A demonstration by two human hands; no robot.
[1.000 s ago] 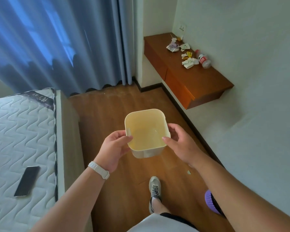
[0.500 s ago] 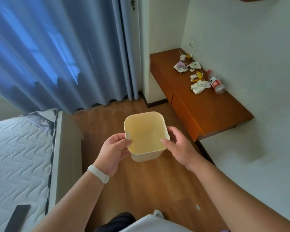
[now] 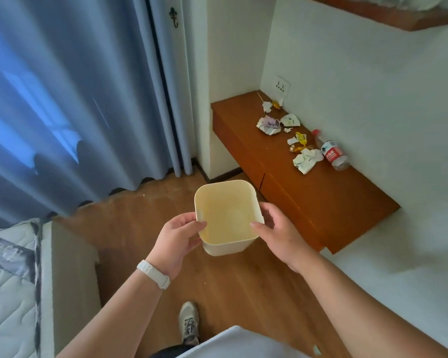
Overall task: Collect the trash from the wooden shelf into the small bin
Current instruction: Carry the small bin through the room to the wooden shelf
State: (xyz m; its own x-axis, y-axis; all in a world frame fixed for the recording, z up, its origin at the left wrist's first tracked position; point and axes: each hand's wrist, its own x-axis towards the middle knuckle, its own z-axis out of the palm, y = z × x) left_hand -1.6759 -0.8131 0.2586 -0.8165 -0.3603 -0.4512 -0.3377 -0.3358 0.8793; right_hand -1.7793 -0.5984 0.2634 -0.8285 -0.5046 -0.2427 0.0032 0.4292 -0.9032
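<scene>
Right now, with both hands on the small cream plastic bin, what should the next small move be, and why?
Probably carry the small cream plastic bin forward and right, to the bare near end of the brown wooden shelf. The left hand and right hand both grip it, it looks empty, and the crumpled white papers and clear plastic bottle lie farther along the shelf.

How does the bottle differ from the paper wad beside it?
The bottle is clear with a red-and-white label; the wad is white, crumpled paper. The bottle lies on its side nearer the wall; the wad sits nearer the shelf front. Both lie on the shelf, neither in the bin.
</scene>
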